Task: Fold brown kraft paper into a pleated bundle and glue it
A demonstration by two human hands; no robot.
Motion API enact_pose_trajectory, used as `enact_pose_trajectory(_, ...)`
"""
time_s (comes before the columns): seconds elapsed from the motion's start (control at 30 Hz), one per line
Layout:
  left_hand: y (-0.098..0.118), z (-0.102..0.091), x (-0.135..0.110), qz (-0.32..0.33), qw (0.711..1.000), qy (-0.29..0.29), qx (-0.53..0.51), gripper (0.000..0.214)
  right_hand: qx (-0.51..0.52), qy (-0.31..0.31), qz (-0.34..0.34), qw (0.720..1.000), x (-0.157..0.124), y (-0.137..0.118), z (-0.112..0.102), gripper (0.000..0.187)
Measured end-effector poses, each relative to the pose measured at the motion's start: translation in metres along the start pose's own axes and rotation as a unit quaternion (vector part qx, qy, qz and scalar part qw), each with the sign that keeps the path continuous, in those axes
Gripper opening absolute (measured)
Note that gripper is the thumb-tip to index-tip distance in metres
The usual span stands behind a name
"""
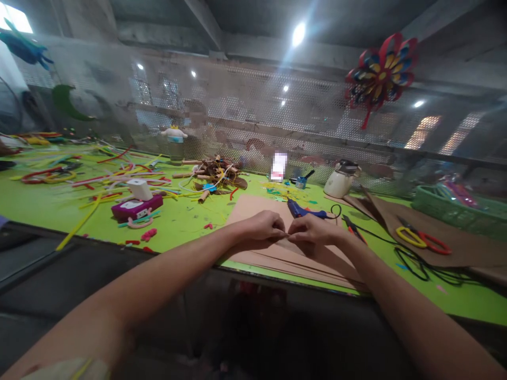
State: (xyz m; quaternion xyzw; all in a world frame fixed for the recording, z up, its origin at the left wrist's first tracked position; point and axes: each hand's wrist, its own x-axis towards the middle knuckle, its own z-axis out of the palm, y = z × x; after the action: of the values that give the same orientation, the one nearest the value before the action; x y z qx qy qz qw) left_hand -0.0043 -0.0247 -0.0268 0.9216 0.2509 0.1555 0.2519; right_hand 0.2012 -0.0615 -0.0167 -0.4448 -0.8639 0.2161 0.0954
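Observation:
Over a stack of brown kraft paper sheets [261, 257], my left hand [266, 226] and my right hand [312, 230] meet with their fingertips almost touching. Both hands are closed in a pinch. Whatever lies between the fingers is too small to make out; it may be a bit of the paper. Just beyond my right hand rests a blue glue gun [303, 210], its nozzle toward the upper left. Close by on the right is a dark tool with red on its handles [354, 230], partly behind my right wrist.
Scissors with yellow and red handles [425, 241] lie on brown paper at right, beside a black cable [412, 264] and a green basket [455, 211]. A white pot [339, 181], bundled paper rolls [217, 177], a purple box [137, 207] and scattered pipe cleaners [119, 179] stand farther off.

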Motion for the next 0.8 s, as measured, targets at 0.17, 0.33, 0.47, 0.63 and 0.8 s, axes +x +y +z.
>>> enact_pose_trajectory(0.17, 0.003, 0.002, -0.001, 0.025, 0.997, -0.001, 0.068, 0.019, -0.042, 0.063, -0.014, 0.997, -0.009, -0.006, 0.011, 0.025)
enact_pose_trajectory(0.33, 0.001, 0.007, 0.0, 0.09, 0.985, 0.042, 0.143, 0.027, -0.123, 0.099, -0.039, 0.987, -0.016, -0.018, 0.015, 0.021)
enact_pose_trajectory(0.47, 0.003, 0.008, -0.003, 0.106, 0.979, 0.039, 0.168, 0.022, -0.157, 0.095, -0.041, 0.982, -0.024, -0.022, 0.014, 0.02)
enact_pose_trajectory(0.63, 0.007, 0.009, -0.002, 0.104, 0.978, 0.031, 0.177, 0.019, -0.168, 0.108, -0.039, 0.979, -0.026, -0.018, 0.017, 0.015)
enact_pose_trajectory(0.8, 0.009, 0.014, 0.005, 0.105, 0.974, 0.04, 0.196, 0.024, -0.155, 0.106, -0.041, 0.981, -0.024, -0.02, 0.02, 0.012)
